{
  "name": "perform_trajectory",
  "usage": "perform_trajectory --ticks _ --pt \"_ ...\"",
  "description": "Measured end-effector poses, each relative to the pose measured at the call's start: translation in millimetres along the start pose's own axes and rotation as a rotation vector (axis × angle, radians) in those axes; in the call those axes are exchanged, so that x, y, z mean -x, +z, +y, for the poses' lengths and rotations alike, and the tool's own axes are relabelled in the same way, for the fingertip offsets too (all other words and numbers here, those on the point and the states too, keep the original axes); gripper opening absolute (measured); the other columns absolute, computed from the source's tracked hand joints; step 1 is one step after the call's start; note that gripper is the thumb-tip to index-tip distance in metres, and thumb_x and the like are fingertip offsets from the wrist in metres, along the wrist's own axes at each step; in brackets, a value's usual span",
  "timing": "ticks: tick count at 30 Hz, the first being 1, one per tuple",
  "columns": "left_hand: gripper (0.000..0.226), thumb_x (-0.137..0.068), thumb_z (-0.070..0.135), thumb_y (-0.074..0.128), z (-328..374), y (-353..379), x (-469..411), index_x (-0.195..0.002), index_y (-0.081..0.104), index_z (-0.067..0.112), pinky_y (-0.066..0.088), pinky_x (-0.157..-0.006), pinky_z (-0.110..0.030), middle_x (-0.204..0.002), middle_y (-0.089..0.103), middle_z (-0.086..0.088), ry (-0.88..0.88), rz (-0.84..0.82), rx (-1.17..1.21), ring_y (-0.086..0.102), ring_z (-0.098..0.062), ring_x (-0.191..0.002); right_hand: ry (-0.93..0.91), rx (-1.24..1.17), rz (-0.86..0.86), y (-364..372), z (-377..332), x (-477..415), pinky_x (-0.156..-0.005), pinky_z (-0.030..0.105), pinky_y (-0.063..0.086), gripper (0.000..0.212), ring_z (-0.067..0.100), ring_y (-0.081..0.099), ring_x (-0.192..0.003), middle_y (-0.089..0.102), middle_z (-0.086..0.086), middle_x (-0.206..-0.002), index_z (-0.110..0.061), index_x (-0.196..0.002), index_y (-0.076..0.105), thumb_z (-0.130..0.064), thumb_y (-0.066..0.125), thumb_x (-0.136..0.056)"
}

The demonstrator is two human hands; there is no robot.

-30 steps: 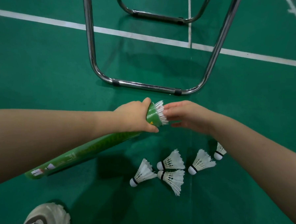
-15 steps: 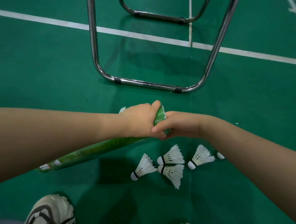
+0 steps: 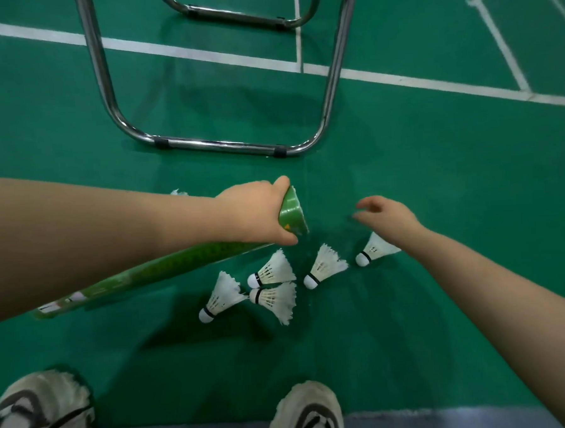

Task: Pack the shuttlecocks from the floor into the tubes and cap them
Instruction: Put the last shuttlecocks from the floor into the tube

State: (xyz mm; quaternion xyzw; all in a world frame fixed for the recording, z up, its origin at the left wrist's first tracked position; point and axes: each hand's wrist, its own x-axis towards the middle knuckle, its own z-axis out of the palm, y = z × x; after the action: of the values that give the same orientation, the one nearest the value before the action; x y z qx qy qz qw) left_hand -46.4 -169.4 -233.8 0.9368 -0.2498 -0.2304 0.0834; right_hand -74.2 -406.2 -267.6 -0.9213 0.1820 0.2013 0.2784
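The right hand (image 3: 389, 214) was pictured drawn back from the long green cardboard tube (image 3: 166, 267), its grip apart and empty, with the shuttlecock pushed in moments earlier now out of sight. The tube was clamped near its mouth by the left hand (image 3: 255, 212), its long axis slanted lower-left to upper-right and its mouth pointed rightward, above five white feather shuttlecocks (image 3: 272, 271) left on the green court floor (image 3: 436, 173).
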Motion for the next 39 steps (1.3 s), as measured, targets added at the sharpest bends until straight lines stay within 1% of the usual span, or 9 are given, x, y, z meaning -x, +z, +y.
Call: perform_trajectory --ticks 4,8,14,17,21,26,32,36,39 --pt "0.067 -0.072 0.061 0.067 19 3 -5 -0.112 0.034 0.019 0.055 -0.061 -0.035 -0.084 0.051 0.0 0.015 -0.034 -0.007 0.054 -0.014 -0.071 0.134 0.208 -0.009 15 56 -6 -0.101 0.037 0.035 0.068 0.033 0.04 -0.126 0.041 0.014 -0.141 -0.019 -0.143 0.031 -0.032 0.061 -0.083" --pt "0.066 -0.072 0.06 0.067 34 8 -6 -0.112 0.034 0.019 0.054 -0.06 -0.035 -0.083 0.051 0.0 0.036 -0.057 -0.02 0.053 -0.013 -0.071 0.166 0.196 -0.036 20 81 -11 -0.104 0.046 0.036 0.089 0.034 0.038 -0.129 0.041 0.01 -0.143 -0.021 -0.147 0.017 -0.036 0.069 -0.076" --pt "0.068 -0.071 0.061 0.067 30 12 -4 -0.113 0.035 0.018 0.057 -0.064 -0.039 -0.083 0.052 -0.001 0.013 -0.067 -0.058 0.056 -0.016 -0.072 0.211 0.192 0.01 24 92 -18 -0.084 0.034 0.046 0.042 0.026 0.057 -0.096 0.062 0.008 -0.106 -0.015 -0.122 0.056 -0.032 0.061 -0.084" --pt "0.07 -0.071 0.061 0.067 24 12 -3 -0.115 0.034 0.017 0.057 -0.064 -0.039 -0.083 0.053 -0.001 -0.016 -0.071 -0.068 0.056 -0.016 -0.072 0.161 -0.069 0.02 22 84 -18 -0.069 0.027 0.04 0.023 0.023 0.053 -0.083 0.058 0.008 -0.091 -0.008 -0.097 0.067 -0.026 0.053 -0.092" --pt "0.071 -0.072 0.061 0.067 18 11 -2 -0.116 0.033 0.017 0.056 -0.063 -0.037 -0.083 0.053 -0.001 -0.044 -0.078 -0.055 0.056 -0.016 -0.073 -0.004 -0.748 0.125 4 45 -6 -0.069 0.029 0.039 0.021 0.02 0.047 -0.079 0.056 0.004 -0.077 -0.016 -0.071 0.06 -0.012 0.053 -0.09" --pt "0.068 -0.07 0.061 0.067 13 6 -1 -0.112 0.035 0.018 0.056 -0.064 -0.038 -0.081 0.054 0.0 -0.046 -0.031 -0.015 0.056 -0.016 -0.071 -0.316 -0.762 -0.059 -4 -22 18 -0.082 0.035 0.045 0.017 0.018 0.055 -0.075 0.064 0.001 -0.075 -0.016 -0.072 0.067 -0.014 0.058 -0.087" --pt "0.066 -0.07 0.062 0.068 3 0 6 -0.107 0.035 0.018 0.055 -0.067 -0.04 -0.082 0.055 0.0 -0.049 0.004 0.014 0.057 -0.017 -0.073 -0.292 -0.589 -0.463 1 -59 37 -0.095 0.039 0.043 0.011 0.015 0.06 -0.089 0.069 0.001 -0.094 -0.019 -0.093 0.068 -0.016 0.057 -0.09" --pt "0.065 -0.07 0.061 0.068 -5 -2 18 -0.108 0.035 0.019 0.054 -0.064 -0.038 -0.081 0.055 0.001 -0.036 0.007 0.012 0.057 -0.016 -0.072 -0.279 -0.553 -0.809 2 -68 42 -0.095 0.037 0.041 0.032 0.009 0.059 -0.107 0.066 -0.006 -0.113 -0.025 -0.11 0.064 -0.025 0.057 -0.079" --pt "0.065 -0.07 0.06 0.067 -4 -3 25 -0.11 0.038 0.018 0.052 -0.06 -0.034 -0.082 0.054 0.002 0.023 0.037 0.0 0.057 -0.017 -0.073 -0.288 -0.529 -0.971 11 -83 46 -0.089 0.031 0.042 0.028 0.007 0.059 -0.091 0.066 -0.006 -0.096 -0.019 -0.1 0.063 -0.02 0.055 -0.074"
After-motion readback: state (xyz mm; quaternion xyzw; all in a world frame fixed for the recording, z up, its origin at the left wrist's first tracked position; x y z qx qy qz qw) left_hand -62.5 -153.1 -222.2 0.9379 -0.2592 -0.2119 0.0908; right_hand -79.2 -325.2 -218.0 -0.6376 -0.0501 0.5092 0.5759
